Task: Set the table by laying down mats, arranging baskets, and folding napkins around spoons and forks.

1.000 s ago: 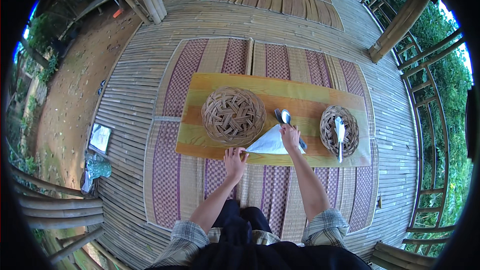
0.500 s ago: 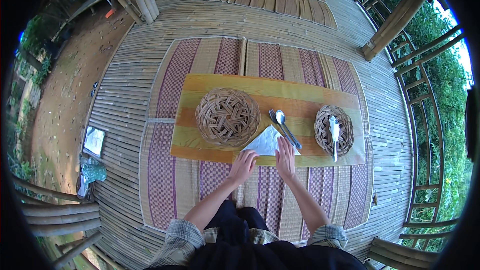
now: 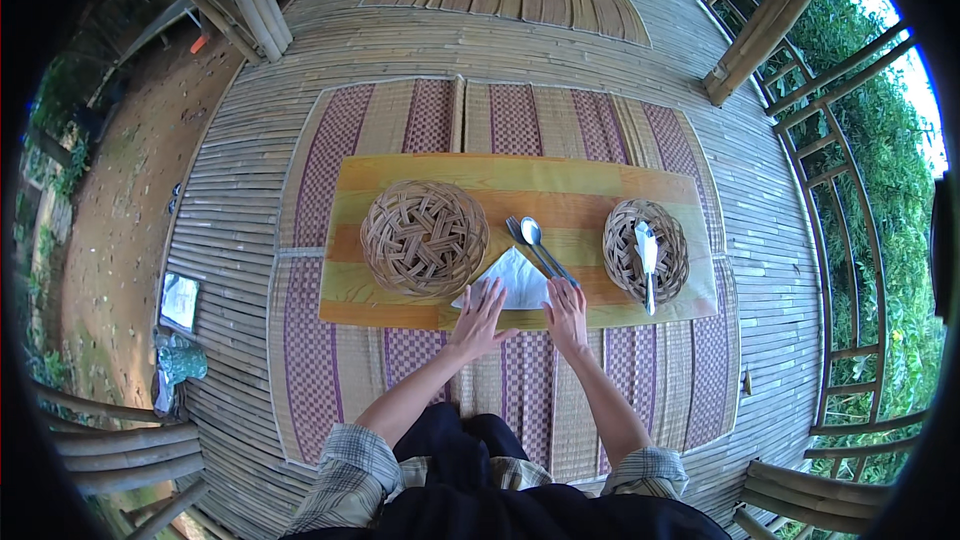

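Note:
A white napkin, folded into a triangle, lies at the near edge of the low wooden table, its tip pointing away from me. My left hand rests on its left corner with the fingers stretched out. On the right corner lies my right hand, fingers extended and flat. Just right of the napkin's tip, a fork and a spoon lie side by side, handles slanting toward my right hand. A large round woven basket sits beyond my left hand.
A smaller woven basket at the table's right holds a utensil partly wrapped in a white napkin. Striped mats lie beneath the table on the bamboo floor. A bamboo railing runs along the right; a second low table stands far ahead.
My hands have spread apart along the napkin, the left toward its left corner and the right toward its right corner. The whole view has shifted slightly.

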Tool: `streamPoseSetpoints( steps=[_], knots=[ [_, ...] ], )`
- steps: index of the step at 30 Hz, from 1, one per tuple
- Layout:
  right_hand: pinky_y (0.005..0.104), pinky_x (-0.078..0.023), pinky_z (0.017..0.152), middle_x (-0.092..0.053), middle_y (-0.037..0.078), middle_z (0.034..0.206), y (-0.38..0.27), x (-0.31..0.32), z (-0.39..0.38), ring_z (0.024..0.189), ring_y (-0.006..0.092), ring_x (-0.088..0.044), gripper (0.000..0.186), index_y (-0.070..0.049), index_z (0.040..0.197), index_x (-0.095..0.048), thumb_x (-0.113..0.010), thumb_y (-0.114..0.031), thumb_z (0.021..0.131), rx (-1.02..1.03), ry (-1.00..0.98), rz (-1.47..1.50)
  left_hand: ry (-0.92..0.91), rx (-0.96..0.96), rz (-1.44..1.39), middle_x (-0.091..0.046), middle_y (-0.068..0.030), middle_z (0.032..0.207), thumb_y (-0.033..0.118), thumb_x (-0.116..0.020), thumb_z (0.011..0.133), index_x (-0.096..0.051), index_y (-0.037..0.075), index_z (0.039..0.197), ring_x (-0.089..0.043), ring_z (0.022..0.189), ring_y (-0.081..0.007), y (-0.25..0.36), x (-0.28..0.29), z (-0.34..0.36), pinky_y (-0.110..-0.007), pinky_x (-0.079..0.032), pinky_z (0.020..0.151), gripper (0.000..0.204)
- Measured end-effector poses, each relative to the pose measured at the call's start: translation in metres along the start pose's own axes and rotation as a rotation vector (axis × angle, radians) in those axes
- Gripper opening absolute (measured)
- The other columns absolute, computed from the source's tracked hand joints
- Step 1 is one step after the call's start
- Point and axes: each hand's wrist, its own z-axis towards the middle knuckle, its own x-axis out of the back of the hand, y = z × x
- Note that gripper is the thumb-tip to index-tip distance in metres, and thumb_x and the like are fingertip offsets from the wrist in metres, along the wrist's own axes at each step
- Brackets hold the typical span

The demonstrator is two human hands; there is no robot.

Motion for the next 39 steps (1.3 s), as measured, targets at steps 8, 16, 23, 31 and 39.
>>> streamPoseSetpoints(
  steps=[8,16,23,31,39],
  knots=[
    [0.0351,-0.038,0.073,-0.050,0.009,0.084,0.035,-0.008,0.063,0.085,0.0255,-0.045,0.015,-0.005,0.081,-0.053,-0.056,-0.010,0.068,-0.259,-0.025,-0.026,0.076,-0.005,-0.073,-0.026,-0.0112,0.128,0.039,-0.043,0.079,-0.030,0.000,0.121,-0.020,0.121,-0.0256,0.016,-0.006,0.078,-0.047,-0.014,0.098,0.059],
    [0.0365,-0.041,0.069,-0.048,0.013,0.083,0.043,-0.030,0.071,0.085,0.0282,-0.046,0.014,-0.002,0.078,-0.052,-0.056,-0.009,0.066,-0.304,-0.086,-0.045,-0.049,-0.093,0.020,-0.025,-0.0084,0.129,0.038,-0.044,0.079,-0.034,0.002,0.119,-0.016,0.122,-0.0235,0.016,-0.026,0.104,-0.053,-0.011,0.096,0.056],
    [0.0340,-0.044,0.064,-0.058,0.015,0.068,0.051,-0.022,0.082,0.068,0.0288,-0.055,0.006,-0.001,0.065,-0.058,-0.055,-0.006,0.064,-0.490,-0.120,0.168,0.047,-0.074,-0.031,-0.034,-0.0092,0.123,0.030,-0.046,0.079,-0.037,0.001,0.116,-0.020,0.121,-0.0236,0.025,-0.022,0.106,-0.053,-0.012,0.095,0.049],
    [0.0207,-0.042,0.047,-0.060,0.007,0.062,0.002,-0.009,0.046,0.052,0.0088,-0.055,0.012,0.004,0.075,-0.057,-0.062,-0.003,0.066,-0.622,-0.132,0.717,0.431,0.195,-0.596,-0.057,-0.0100,0.082,0.011,-0.055,0.075,-0.054,0.003,0.087,-0.054,0.077,-0.0230,0.019,-0.017,0.084,-0.030,-0.043,0.067,0.015],
    [0.0223,-0.042,0.046,-0.060,0.009,0.063,-0.032,-0.022,0.009,0.051,0.0100,-0.055,0.009,0.003,0.073,-0.057,-0.061,-0.003,0.068,-0.691,-0.221,0.704,0.470,0.516,-0.843,-0.059,-0.0078,0.068,0.009,-0.060,0.070,-0.054,0.001,0.073,-0.057,0.059,-0.0145,0.021,-0.035,0.037,-0.024,-0.043,0.055,0.010]
  ],
)
